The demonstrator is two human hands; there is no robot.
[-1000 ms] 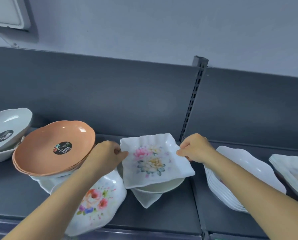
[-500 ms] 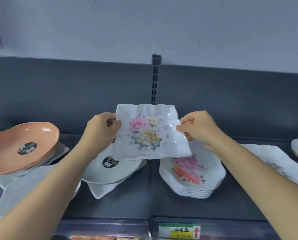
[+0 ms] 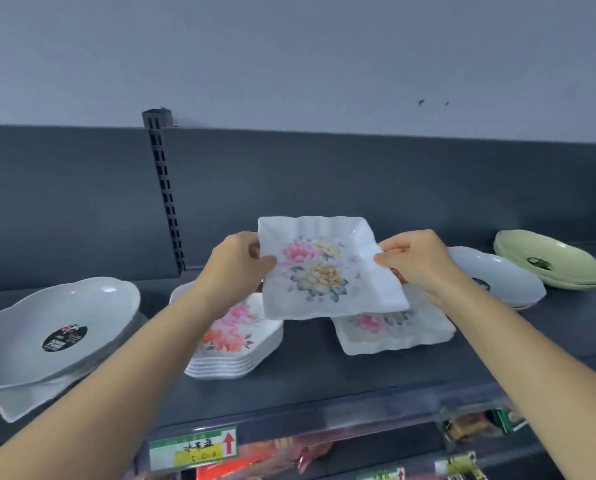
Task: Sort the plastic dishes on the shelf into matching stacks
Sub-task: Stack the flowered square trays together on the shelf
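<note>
pinching opposite wavy rims, the left hand [image 3: 236, 268] and right hand [image 3: 417, 263] hold the square floral dish [image 3: 327, 268] above its matching stack [image 3: 393, 329] at right; it looks light, stiff, glossy, so likely slippery.

This is a shop. A dark metal display shelf [image 3: 324, 375] runs across the middle of the frame, with a slotted upright [image 3: 166, 199] at centre left. Its front edge, at the bottom, carries a price tag [image 3: 192, 448] with a red arrow. Dishes [image 3: 57, 327] at left and right wear black product stickers [image 3: 64, 337].
</note>
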